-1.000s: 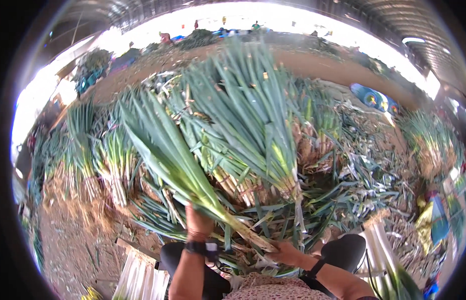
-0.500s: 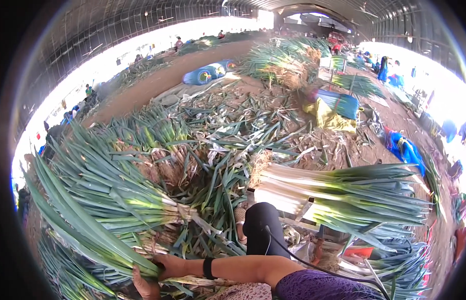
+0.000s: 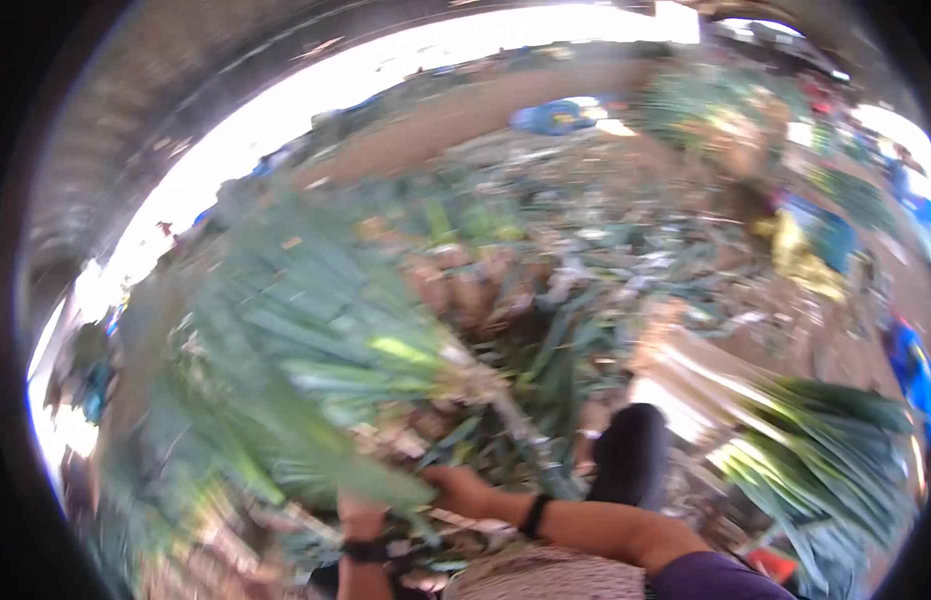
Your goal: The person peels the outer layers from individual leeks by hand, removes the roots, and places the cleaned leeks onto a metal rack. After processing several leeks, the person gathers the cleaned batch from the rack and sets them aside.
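Note:
Motion smears the picture. A large green onion with long broad leaves points up and left from my hands. My right hand, a dark band on its wrist, reaches across from the lower right and is closed at the onion's lower end. Beneath the leaves, my left hand comes up from the lower edge, closed on the same onion; its fingers are mostly hidden. Behind lies a heap of green onions, their root ends toward the middle.
Trimmed onions with white stems lie in a stack at right, beside my dark-clad knee. Loose leaves litter the ground beyond. A yellow sack and blue bundles lie farther off.
The view has swung left, so the scene sits farther right and is blurred. Both hands and the green onion now appear higher and farther right, and more of the left forearm shows.

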Available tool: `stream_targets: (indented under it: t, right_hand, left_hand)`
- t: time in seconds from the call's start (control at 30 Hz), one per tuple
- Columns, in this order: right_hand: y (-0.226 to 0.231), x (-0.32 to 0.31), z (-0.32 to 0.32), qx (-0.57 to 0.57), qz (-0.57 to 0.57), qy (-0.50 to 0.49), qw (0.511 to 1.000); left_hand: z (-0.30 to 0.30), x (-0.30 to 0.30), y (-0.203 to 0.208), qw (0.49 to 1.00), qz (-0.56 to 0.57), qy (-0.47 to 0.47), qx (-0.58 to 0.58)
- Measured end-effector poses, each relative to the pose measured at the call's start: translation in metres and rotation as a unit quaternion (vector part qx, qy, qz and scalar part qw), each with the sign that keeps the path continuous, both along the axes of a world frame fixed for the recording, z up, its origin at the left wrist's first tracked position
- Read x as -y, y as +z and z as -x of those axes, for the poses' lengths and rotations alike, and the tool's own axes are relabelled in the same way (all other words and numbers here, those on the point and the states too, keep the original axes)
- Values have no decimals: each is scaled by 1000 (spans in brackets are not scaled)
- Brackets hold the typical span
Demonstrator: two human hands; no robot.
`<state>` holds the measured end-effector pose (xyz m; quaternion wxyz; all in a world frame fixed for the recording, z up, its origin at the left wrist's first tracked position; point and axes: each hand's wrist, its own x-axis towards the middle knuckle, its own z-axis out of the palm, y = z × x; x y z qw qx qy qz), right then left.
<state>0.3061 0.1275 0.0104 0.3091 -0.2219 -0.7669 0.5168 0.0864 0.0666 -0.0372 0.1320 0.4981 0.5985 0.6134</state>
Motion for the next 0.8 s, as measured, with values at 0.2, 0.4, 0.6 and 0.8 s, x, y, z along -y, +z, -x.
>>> stream_targets:
  t: [0.2, 0.4, 0.6, 0.8]
  right_hand:
    - [-9, -16, -23, -99, 406, -8, 908]
    - [-49, -28, -30, -177, 476, -179, 842]
    - [-65, -62, -32, 82, 317, -81, 941]
    - [31, 3, 49, -143, 264, 102, 948]
  left_hand:
    - [-77, -23, 76, 778, 24, -250, 575]
    - [-46, -15, 117, 829, -49, -60, 554]
    - [-16, -2, 118, 866, -25, -56, 496]
    - [-52, 1, 117, 877, -50, -129, 460]
